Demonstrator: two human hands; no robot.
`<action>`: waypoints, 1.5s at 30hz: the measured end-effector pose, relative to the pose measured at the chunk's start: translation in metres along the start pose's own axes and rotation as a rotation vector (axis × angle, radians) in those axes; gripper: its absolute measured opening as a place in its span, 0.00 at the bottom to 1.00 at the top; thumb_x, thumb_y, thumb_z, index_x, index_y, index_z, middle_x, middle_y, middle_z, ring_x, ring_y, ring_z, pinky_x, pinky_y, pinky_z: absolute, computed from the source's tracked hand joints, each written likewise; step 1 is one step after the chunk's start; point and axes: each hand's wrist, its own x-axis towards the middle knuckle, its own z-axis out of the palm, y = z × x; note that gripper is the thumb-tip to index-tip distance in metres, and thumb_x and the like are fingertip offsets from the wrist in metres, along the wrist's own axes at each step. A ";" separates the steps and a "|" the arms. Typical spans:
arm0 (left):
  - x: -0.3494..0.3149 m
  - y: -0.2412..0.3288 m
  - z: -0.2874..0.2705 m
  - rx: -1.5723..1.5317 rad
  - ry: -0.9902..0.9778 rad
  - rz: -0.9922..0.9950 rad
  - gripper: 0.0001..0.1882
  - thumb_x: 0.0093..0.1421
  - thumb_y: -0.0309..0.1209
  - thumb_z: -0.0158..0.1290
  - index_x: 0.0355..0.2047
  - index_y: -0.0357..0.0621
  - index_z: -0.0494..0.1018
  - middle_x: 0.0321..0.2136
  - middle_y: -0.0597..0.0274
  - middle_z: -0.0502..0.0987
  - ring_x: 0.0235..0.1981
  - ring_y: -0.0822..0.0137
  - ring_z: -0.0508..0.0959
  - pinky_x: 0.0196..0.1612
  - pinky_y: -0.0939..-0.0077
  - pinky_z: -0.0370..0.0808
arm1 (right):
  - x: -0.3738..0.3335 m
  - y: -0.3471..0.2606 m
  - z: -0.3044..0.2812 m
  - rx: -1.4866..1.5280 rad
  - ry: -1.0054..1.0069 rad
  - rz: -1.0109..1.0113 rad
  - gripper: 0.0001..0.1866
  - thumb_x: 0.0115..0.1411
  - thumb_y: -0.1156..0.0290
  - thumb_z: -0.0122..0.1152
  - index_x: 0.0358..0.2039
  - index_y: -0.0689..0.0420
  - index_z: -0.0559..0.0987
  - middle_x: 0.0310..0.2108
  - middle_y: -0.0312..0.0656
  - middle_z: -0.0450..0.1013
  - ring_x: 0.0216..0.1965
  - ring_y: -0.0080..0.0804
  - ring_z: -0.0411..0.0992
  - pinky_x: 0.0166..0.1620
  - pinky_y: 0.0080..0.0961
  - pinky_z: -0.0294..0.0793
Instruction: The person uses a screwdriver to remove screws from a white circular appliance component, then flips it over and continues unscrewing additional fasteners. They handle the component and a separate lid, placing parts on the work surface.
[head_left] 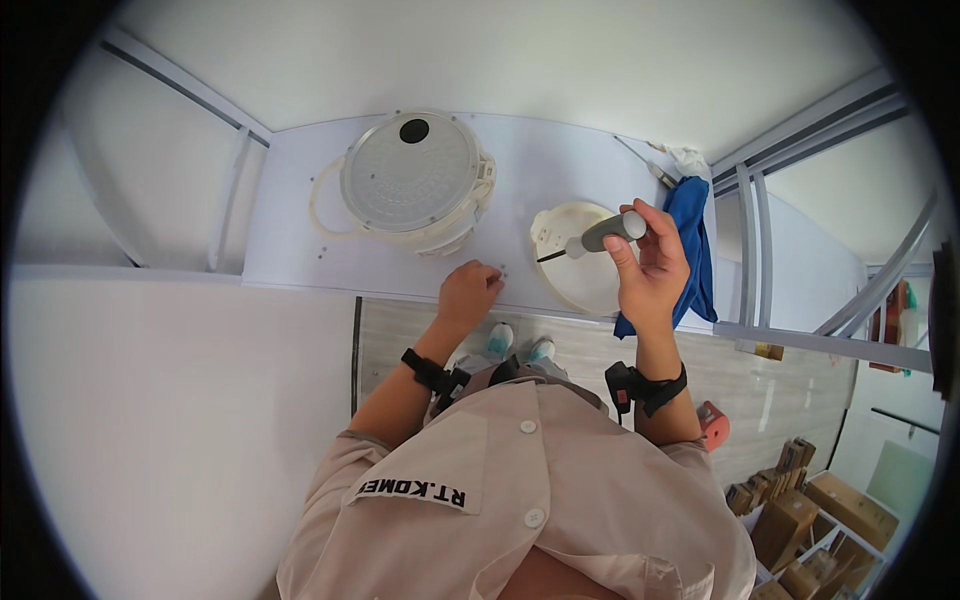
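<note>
Head view looks straight down on a white worktop (300,215) with one person standing at its near edge. One screwdriver (600,237) sits in the right hand (650,265): the grip is closed round its grey handle, thumb on top, and the dark shaft points left and slightly down, its tip over the rim of a round white cover (580,262). Holding it by the handle end and raised off the surface keeps the tip free to be aimed; whether the tip touches the cover I cannot tell.

The left hand (468,292) rests knuckles-up on the worktop just in front of the cooker (410,185), fingers curled down onto the surface. A few tiny specks, likely screws (498,268), lie at its fingertips; the grip looks pinched narrow over them, but whether it holds one is hidden.

One cooker stands at the back, upside down or open so that its pale, dimpled round face with one dark hole points up; a white loop handle lies at its left. One cover lies apart from it on the right. One blue cloth (692,245) hangs over the worktop's right edge, beside the cover, with a second slim tool (640,165) behind it. Each wrist carries one black strap, two in all.
</note>
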 end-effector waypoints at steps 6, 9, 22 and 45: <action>0.004 0.011 -0.014 -0.122 0.024 0.094 0.12 0.58 0.32 0.71 0.40 0.43 0.86 0.34 0.55 0.85 0.34 0.53 0.85 0.40 0.59 0.82 | 0.000 -0.008 -0.012 -0.043 0.032 0.003 0.29 0.63 0.79 0.78 0.64 0.62 0.79 0.53 0.45 0.78 0.56 0.36 0.79 0.58 0.31 0.80; 0.011 0.029 -0.033 -0.181 0.038 0.131 0.12 0.59 0.30 0.70 0.42 0.42 0.84 0.35 0.56 0.84 0.35 0.54 0.84 0.40 0.59 0.81 | -0.001 -0.011 -0.019 -0.064 0.070 0.031 0.29 0.64 0.79 0.78 0.65 0.64 0.78 0.54 0.45 0.77 0.57 0.37 0.79 0.59 0.33 0.80; 0.050 0.110 0.008 -0.143 -0.008 0.443 0.10 0.61 0.30 0.68 0.42 0.45 0.83 0.37 0.61 0.85 0.39 0.55 0.83 0.43 0.59 0.80 | -0.012 -0.018 -0.066 -0.188 0.185 0.012 0.24 0.68 0.74 0.75 0.62 0.67 0.79 0.54 0.47 0.77 0.56 0.36 0.78 0.60 0.31 0.80; 0.094 0.134 0.081 0.180 -0.184 0.230 0.35 0.65 0.44 0.66 0.70 0.52 0.72 0.56 0.54 0.76 0.60 0.48 0.76 0.60 0.42 0.67 | -0.052 -0.030 -0.129 -0.244 -0.043 0.312 0.22 0.66 0.73 0.76 0.58 0.61 0.79 0.54 0.46 0.85 0.49 0.35 0.85 0.54 0.32 0.84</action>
